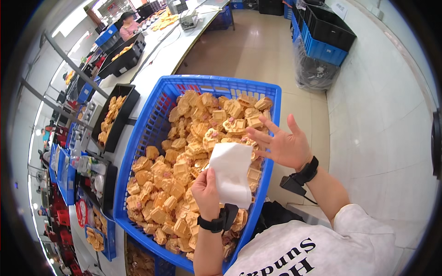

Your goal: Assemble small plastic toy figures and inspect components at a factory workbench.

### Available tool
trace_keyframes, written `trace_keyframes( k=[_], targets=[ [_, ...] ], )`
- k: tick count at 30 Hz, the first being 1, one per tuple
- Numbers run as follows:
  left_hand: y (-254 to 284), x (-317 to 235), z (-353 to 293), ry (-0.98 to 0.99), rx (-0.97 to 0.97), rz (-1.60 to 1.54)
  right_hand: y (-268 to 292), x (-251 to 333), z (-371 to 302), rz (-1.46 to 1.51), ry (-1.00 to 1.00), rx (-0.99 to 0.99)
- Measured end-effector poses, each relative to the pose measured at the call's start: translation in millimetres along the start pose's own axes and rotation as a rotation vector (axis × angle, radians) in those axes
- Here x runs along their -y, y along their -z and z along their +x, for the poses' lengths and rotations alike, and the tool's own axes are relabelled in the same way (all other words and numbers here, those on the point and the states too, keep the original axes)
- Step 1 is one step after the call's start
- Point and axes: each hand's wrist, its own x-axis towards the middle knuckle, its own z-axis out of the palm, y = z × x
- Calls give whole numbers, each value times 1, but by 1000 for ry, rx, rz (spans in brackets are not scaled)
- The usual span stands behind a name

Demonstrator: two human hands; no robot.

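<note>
My left hand (206,191) pinches the left edge of a white sheet (231,172), which looks like paper or thin cloth. The sheet hangs over a large blue plastic basket (221,83) with slotted walls. Inside the basket lies a deep heap of tan moulded pieces (172,184), some with small pinkish spots. Over the basket's right rim, my right hand (287,143) is held up with its fingers spread and nothing in it. Each wrist wears a black strap with a small dark block.
A long worktable (161,60) runs along the left, bearing a black bin (131,99) of tan pieces and another black bin (122,60) farther off. A person (129,26) sits at the far table. Stacked blue and black crates (322,41) stand by the right wall.
</note>
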Motion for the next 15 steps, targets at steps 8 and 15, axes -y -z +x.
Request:
trace_keyframes(
  k=[8,15],
  targets=[
    [-75,10,14,-426,-26,237,-14,-15,13,-34,141,-112],
    [-83,29,9,-487,111,194,-30,-42,39,-548,177,-253]
  ],
)
